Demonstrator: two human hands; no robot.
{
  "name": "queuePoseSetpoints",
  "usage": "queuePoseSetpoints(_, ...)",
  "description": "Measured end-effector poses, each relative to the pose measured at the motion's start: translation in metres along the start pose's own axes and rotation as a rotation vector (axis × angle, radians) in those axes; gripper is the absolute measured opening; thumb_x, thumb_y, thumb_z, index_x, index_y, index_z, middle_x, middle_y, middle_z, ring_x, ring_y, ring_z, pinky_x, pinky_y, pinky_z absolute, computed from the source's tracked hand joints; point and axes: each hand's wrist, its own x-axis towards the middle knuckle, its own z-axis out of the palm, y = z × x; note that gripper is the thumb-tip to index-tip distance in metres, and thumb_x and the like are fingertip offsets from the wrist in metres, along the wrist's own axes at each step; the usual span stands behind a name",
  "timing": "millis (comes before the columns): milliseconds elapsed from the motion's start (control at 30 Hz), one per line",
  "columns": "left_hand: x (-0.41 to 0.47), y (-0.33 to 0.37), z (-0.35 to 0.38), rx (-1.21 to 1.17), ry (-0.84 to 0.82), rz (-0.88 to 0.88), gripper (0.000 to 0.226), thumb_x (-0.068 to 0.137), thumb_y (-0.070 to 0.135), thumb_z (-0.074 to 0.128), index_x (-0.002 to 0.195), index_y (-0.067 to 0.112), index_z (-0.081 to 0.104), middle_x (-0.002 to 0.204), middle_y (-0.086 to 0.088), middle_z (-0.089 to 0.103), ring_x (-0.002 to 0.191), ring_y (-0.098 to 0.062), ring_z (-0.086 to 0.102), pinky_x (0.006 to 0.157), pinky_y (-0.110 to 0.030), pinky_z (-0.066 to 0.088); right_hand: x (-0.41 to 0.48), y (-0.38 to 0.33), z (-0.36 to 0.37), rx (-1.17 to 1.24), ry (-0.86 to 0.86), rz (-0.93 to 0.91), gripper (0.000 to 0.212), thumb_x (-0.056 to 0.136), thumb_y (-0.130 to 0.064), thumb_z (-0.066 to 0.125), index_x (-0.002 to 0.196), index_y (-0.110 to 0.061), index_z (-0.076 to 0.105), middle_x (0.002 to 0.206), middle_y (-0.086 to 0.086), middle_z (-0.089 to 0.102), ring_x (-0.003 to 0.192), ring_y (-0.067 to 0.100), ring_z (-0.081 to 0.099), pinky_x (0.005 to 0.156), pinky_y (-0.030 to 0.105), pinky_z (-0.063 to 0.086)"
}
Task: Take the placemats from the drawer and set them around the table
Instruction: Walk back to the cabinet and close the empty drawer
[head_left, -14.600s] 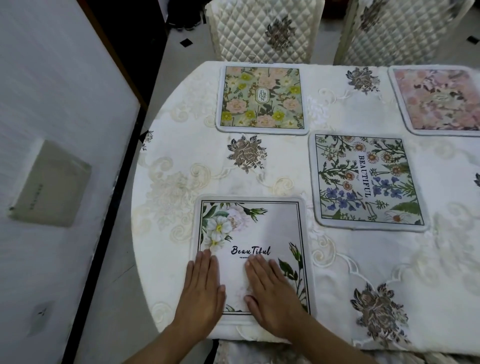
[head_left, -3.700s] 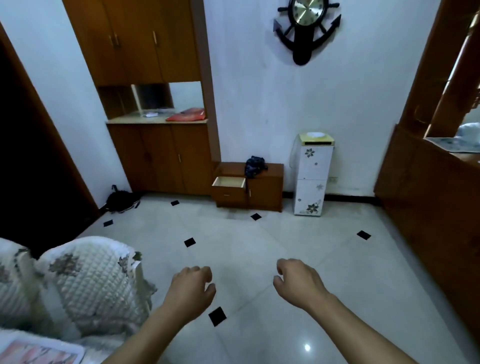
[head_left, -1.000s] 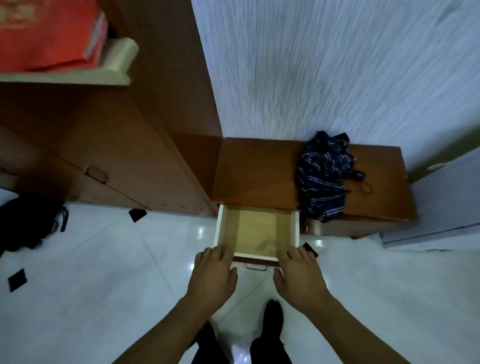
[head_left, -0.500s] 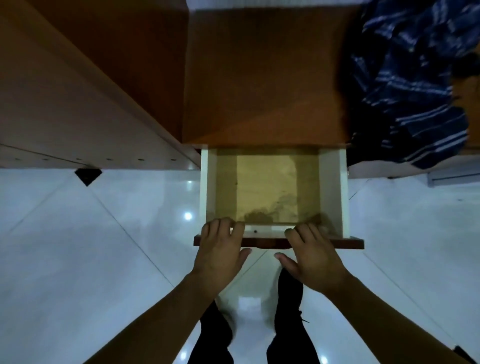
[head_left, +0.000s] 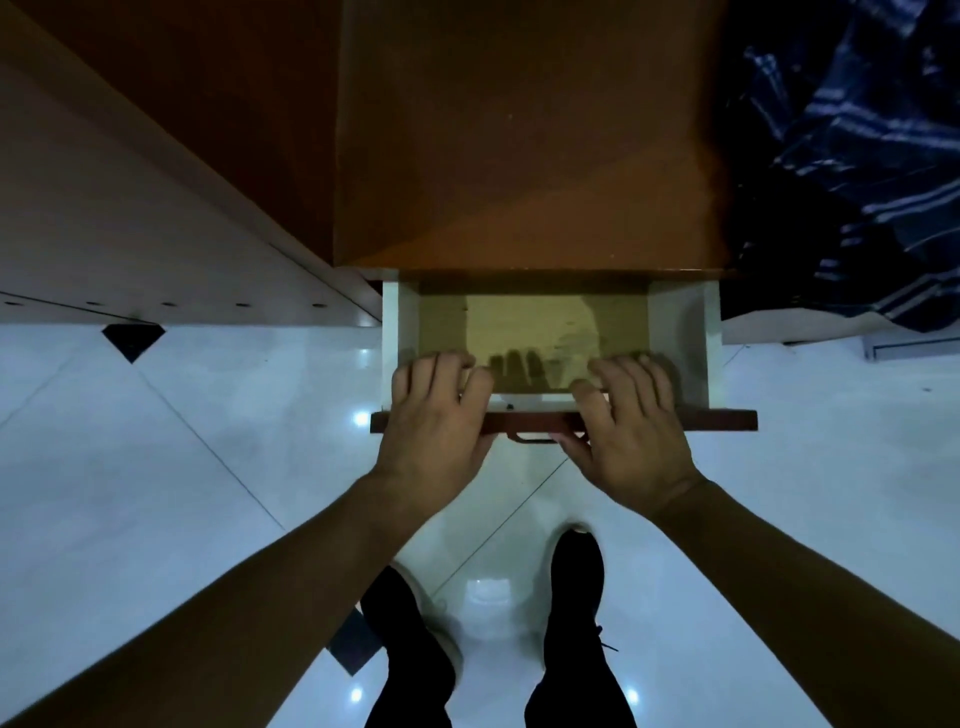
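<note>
The drawer (head_left: 681, 338) of the low brown cabinet (head_left: 519, 156) stands partly pulled out below me. Its white side walls and bare wooden bottom show, and nothing lies in the visible part. My left hand (head_left: 436, 415) grips the left part of the dark drawer front (head_left: 727, 420), with the fingers curled over its top edge. My right hand (head_left: 634, 431) grips the front just right of the metal handle (head_left: 535, 439), fingers over the edge and thumb against the face. No placemat is in view.
A dark blue striped cloth (head_left: 857, 156) lies on the right of the cabinet top and hangs over its edge. A tall wooden cupboard (head_left: 130, 208) stands on the left. My feet in black shoes (head_left: 576, 577) are on the glossy white tiled floor (head_left: 156, 467).
I walked from the table with its laid placemats to the drawer. Over the last second both hands took hold of the drawer front, and less of the drawer shows now than half a second ago.
</note>
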Motion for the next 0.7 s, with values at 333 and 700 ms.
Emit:
queuePoseSetpoints(333,0.059,-0.019,-0.005,0.016,0.212,-0.045,0.085,0.069,0.035,0.082,0.138,0.012,0.037,0.139,-0.017,0.044,0.124,-0.035,0.040,0.105,-0.051,0.036,0.071,0.028,-0.004,-0.041,0.073,0.050,0.074,0.079,-0.044,0.069,0.139,-0.010,0.040,0.144,0.019,0.036,0.138,0.035,0.028,0.114,0.051,0.022)
queuePoseSetpoints(700,0.084,-0.029,-0.009,0.132,0.238,0.015,0.068,0.075,0.031,0.075,0.133,0.012,0.044,0.142,-0.013,0.048,0.129,-0.034,0.043,0.107,-0.052,0.031,0.093,0.048,0.005,-0.093,0.202,-0.040,0.068,0.085,-0.038,0.066,0.138,-0.003,0.041,0.133,0.022,0.048,0.130,0.036,0.036,0.116,0.049,0.026)
